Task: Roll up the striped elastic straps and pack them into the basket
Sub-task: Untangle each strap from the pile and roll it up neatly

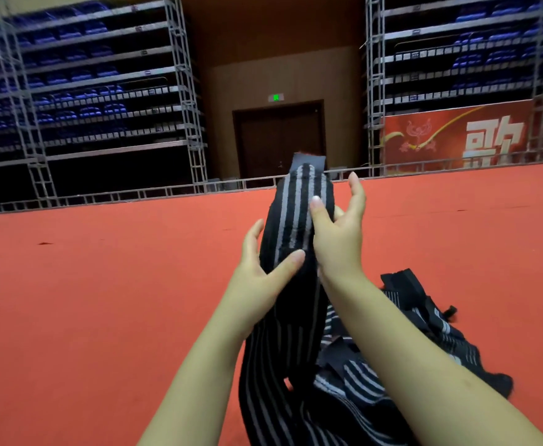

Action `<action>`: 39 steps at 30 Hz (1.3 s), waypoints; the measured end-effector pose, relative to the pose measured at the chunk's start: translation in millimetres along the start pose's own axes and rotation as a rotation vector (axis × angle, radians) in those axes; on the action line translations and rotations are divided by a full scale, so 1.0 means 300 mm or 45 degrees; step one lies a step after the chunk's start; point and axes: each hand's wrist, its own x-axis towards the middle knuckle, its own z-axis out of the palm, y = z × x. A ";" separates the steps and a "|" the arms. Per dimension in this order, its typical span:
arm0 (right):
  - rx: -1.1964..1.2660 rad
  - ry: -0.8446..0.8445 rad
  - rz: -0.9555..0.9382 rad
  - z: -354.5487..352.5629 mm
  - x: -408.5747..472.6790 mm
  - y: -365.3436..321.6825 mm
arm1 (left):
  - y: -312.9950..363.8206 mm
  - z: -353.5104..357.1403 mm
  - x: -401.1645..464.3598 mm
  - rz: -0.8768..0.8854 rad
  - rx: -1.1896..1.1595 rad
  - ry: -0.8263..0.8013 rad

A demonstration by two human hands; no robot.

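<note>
Above the floor: striped strap (291, 220) held upright, end free.
Left hand (263, 268): fingers grip its lower edge.
Right hand (337, 239): thumb presses strap, fingers spread.
Pile (408, 349): right, on red floor (102, 300); left side bare.

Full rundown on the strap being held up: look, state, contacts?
The striped elastic strap is black knit with grey lengthwise stripes and a plain dark tab at its top end. It is held raised and upright, its tail hanging to the strap pile. The left hand holds its lower left edge; the right hand presses its right side.
</note>
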 end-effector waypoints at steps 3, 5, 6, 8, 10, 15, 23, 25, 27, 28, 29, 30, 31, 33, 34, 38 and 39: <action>0.045 -0.027 0.087 0.018 0.024 -0.006 | -0.013 -0.004 -0.004 0.086 0.069 0.072; -0.003 -0.105 0.118 0.015 0.031 -0.011 | -0.003 -0.011 0.010 0.091 -0.012 0.164; -0.029 -0.177 0.134 0.007 0.032 -0.011 | 0.003 -0.014 0.020 0.089 -0.083 0.205; -0.079 -0.377 0.138 -0.023 0.015 -0.006 | 0.022 -0.022 0.039 0.096 -0.222 0.281; -0.153 -0.565 0.129 -0.055 -0.028 0.013 | 0.040 -0.034 0.064 0.129 -0.316 0.319; -0.312 -0.696 -0.022 -0.083 -0.073 0.045 | 0.065 -0.037 0.125 0.182 -0.336 0.238; -0.204 -0.440 -0.112 -0.042 0.031 0.058 | -0.017 -0.039 0.111 0.327 0.071 0.380; -0.136 -0.406 -0.039 -0.042 0.051 0.078 | -0.081 -0.014 0.061 0.402 0.166 0.490; -0.065 -0.406 0.017 -0.049 0.058 0.100 | -0.141 0.014 0.013 0.333 0.237 0.444; -0.020 -0.403 0.042 -0.052 0.059 0.104 | -0.171 0.025 -0.003 0.226 0.235 0.397; 0.006 -0.399 0.063 -0.054 0.058 0.104 | -0.200 0.031 -0.012 0.104 0.204 0.344; 0.015 -0.396 0.085 -0.057 0.058 0.108 | -0.229 0.032 -0.015 -0.005 0.166 0.287; 0.027 -0.399 0.104 -0.058 0.056 0.110 | -0.245 0.033 -0.017 -0.088 0.131 0.221; 0.056 -0.404 0.132 -0.060 0.060 0.115 | -0.263 0.034 -0.016 -0.182 0.087 0.125; 0.072 -0.401 0.148 -0.061 0.063 0.117 | -0.266 0.036 -0.011 -0.213 0.055 0.134; 0.191 -0.364 0.190 -0.067 0.091 0.113 | -0.280 0.035 0.021 -0.270 -0.021 0.252; 0.227 -0.355 0.202 -0.068 0.098 0.109 | -0.291 0.031 0.026 -0.289 0.008 0.219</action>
